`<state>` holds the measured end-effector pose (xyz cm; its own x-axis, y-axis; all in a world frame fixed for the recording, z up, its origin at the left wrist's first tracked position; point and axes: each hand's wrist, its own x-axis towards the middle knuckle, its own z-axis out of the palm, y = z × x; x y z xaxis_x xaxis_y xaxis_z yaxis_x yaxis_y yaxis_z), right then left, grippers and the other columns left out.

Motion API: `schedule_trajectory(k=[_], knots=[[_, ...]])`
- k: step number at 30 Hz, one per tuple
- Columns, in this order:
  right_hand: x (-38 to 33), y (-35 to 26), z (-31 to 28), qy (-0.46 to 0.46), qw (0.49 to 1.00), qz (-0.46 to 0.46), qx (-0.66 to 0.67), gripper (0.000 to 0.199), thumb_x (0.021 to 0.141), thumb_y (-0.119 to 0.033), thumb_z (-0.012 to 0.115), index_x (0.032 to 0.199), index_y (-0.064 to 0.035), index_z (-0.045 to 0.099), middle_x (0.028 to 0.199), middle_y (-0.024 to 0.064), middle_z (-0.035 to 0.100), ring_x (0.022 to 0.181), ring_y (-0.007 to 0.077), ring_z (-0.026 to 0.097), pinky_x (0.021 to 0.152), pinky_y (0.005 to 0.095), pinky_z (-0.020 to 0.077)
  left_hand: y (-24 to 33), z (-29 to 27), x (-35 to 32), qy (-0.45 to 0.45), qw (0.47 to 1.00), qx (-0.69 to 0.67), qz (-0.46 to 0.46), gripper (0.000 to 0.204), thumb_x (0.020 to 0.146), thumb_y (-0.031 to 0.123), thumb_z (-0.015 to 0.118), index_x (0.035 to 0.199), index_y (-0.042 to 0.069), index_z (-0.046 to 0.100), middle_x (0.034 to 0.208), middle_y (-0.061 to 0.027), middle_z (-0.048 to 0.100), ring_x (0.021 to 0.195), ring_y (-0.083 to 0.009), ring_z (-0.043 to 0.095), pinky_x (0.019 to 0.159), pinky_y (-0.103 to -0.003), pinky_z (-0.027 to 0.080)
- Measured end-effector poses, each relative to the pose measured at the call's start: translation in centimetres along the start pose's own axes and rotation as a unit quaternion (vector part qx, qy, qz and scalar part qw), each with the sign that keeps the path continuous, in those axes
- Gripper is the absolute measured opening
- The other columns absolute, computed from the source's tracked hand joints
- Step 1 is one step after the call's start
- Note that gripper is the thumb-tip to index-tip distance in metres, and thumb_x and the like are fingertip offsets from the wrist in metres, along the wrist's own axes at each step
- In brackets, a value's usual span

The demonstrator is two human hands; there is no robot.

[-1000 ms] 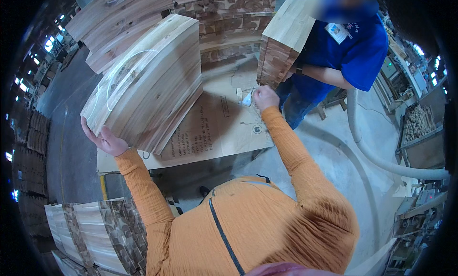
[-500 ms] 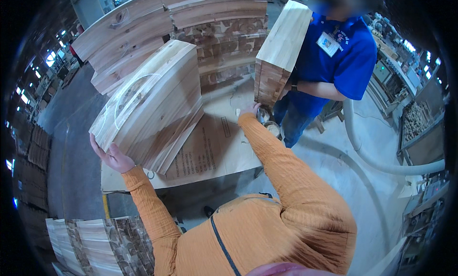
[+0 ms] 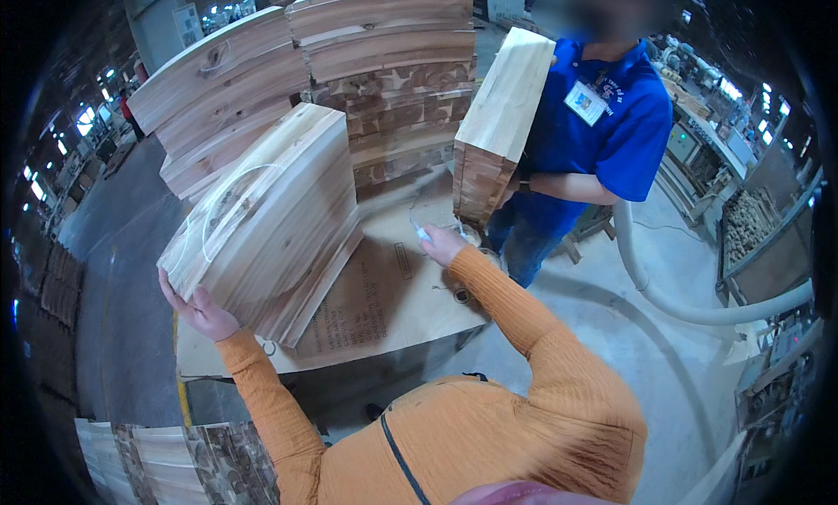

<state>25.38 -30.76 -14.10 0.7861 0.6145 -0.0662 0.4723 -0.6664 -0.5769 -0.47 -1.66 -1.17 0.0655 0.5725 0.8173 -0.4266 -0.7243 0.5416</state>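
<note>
Pale strapped bundle of wooden boards (image 3: 266,221) is tilted on edge on the cardboard-covered counter (image 3: 384,300), propped from below so it does not tip | left hand (image 3: 202,311) is spread flat under its lower corner, fingers apart | right hand (image 3: 443,243) is closed on a small white object (image 3: 422,233) near a co-worker's carried board bundle (image 3: 497,125).

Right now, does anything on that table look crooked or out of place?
Yes. The bundle of wooden boards stands tipped on one edge on the cardboard sheet, propped by the left hand. The right hand holds something small and white.
</note>
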Motion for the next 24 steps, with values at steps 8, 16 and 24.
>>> schedule_trajectory(k=[8, 16, 24], knots=[[-8.6, -1.0, -9.3, 0.067, 0.977, -0.151, 0.136, 0.028, 0.089, -0.018, 0.054, 0.113, -0.0025, 0.056, 0.074, 0.0095, 0.062, 0.062, 0.0144, 0.061, 0.061, 0.0309, 0.0504, 0.0, -0.2, -0.1, -0.002, 1.0, 0.002, 0.004, 0.064, 0.09, 0.037, 0.052, 0.137, -0.001, 0.03, 0.139, -0.018, 0.036, 0.126, -0.0269, 0.037, 0.105, -0.036, 0.029], [-10.4, -1.8, -20.3, 0.265, 0.886, -0.191, 0.33, 0.018, 0.082, -0.012, 0.068, 0.092, 0.0002, 0.061, 0.079, -0.0018, 0.059, 0.068, 0.0036, 0.051, 0.06, 0.0179, 0.0424, 0.2, -0.2, 0.0, -0.006, 1.0, -0.011, 0.013, 0.067, 0.088, 0.038, 0.055, 0.137, -0.001, 0.029, 0.139, -0.0191, 0.036, 0.126, -0.0271, 0.038, 0.105, -0.036, 0.029], [-6.6, -1.1, -25.3, 0.362, 0.84, -0.243, 0.323, 0.02, 0.086, -0.022, 0.065, 0.086, -0.0017, 0.062, 0.064, -0.0048, 0.052, 0.054, 0.0003, 0.042, 0.047, 0.0158, 0.0298, 0.4, 0.0, -0.1, -0.012, 1.0, -0.001, 0.026, 0.069, 0.089, 0.04, 0.055, 0.138, -0.001, 0.029, 0.139, -0.0184, 0.036, 0.127, -0.0265, 0.037, 0.105, -0.036, 0.028]])
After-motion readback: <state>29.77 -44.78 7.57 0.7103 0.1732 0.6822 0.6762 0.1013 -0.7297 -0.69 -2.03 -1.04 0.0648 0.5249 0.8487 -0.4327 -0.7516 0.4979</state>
